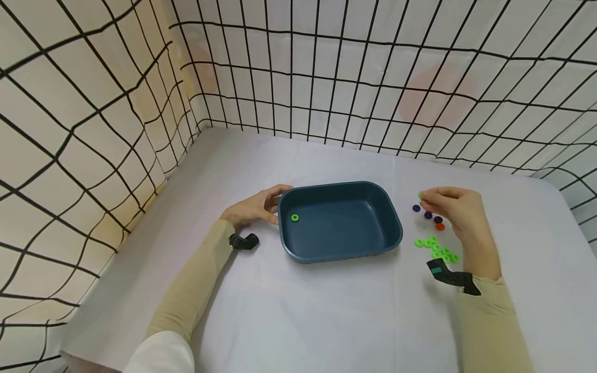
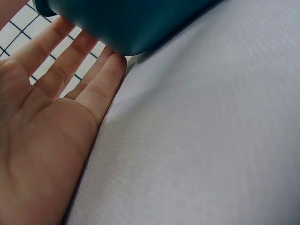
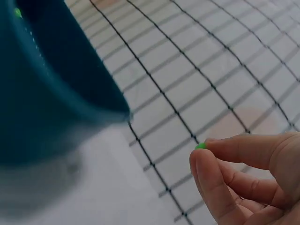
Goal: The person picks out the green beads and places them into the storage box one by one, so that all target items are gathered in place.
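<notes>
A dark teal tray (image 1: 340,223) sits on the white-covered table, with one green ring (image 1: 295,218) lying inside near its left end. My left hand (image 1: 254,207) rests against that left end, fingers extended and touching the outer wall, as the left wrist view (image 2: 51,117) also shows. To the right of the tray, my right hand (image 1: 459,210) pinches a small green ring (image 3: 201,146) between thumb and forefinger. Below that hand lie dark purple rings (image 1: 428,215), an orange ring (image 1: 440,227) and a cluster of several green rings (image 1: 436,248).
Black wire grid panels (image 1: 326,77) stand along the back and left side of the table. More grid (image 1: 578,176) rises at the right. A dark strap-on device (image 1: 244,241) sits on my left wrist, another (image 1: 450,277) on my right.
</notes>
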`<state>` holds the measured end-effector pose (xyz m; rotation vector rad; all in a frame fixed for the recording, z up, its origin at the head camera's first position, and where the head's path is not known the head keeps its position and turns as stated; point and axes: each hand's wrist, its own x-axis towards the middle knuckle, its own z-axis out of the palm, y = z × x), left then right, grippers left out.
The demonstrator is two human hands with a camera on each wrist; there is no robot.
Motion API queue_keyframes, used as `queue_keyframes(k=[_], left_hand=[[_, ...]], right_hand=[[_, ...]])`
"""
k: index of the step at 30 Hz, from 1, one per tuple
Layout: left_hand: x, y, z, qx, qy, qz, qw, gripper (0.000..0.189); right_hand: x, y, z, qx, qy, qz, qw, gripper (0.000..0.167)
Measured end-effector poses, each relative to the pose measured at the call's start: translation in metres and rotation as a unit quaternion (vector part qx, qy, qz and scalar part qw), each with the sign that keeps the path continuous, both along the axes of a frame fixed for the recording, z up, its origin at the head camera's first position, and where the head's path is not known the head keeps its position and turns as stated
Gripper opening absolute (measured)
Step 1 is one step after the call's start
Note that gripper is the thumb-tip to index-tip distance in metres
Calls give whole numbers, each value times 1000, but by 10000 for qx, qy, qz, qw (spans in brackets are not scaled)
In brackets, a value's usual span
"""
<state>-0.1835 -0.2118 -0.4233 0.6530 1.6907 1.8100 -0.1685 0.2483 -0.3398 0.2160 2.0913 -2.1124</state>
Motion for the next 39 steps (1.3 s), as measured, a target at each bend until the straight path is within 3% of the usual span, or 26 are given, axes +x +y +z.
queue_keyframes(k=[3, 6, 8, 13, 16, 23, 25, 34, 39], left_hand=[[-1, -1, 1, -30, -15, -28, 10000, 107], [-2, -1, 1, -39, -42, -52, 10000, 107], [-2, -1, 1, -48, -33, -54, 10000, 106], [-3, -2, 1, -54, -32, -6, 10000, 102], [-2, -2, 1, -77, -53, 0, 10000, 102], [-3, -1, 2, -109, -119, -6, 9999, 104], [-2, 0, 3, -90, -126, -49, 9999, 104], [-4, 0, 5, -38, -102, -60, 9999, 91], [-3, 0, 5, -104, -100, -57, 9999, 95]], right_hand=[[-11, -27, 17, 935, 301, 379, 9944, 15], [-20, -60, 32, 1616, 560, 853, 9816, 30], [-25, -83, 39, 1759, 659, 1200, 9748, 36], [-32, -137, 43, 2182, 632, 1914, 9549, 31], [-31, -162, 36, 2593, 641, 2210, 9380, 23], [-26, -204, 23, 3826, 876, 2743, 8779, 10], [-25, -211, 22, 3988, 900, 2882, 8659, 8], [-22, -233, 16, 4220, 777, 3263, 8423, 8], [-21, -237, 11, 4309, 711, 3398, 8329, 8]])
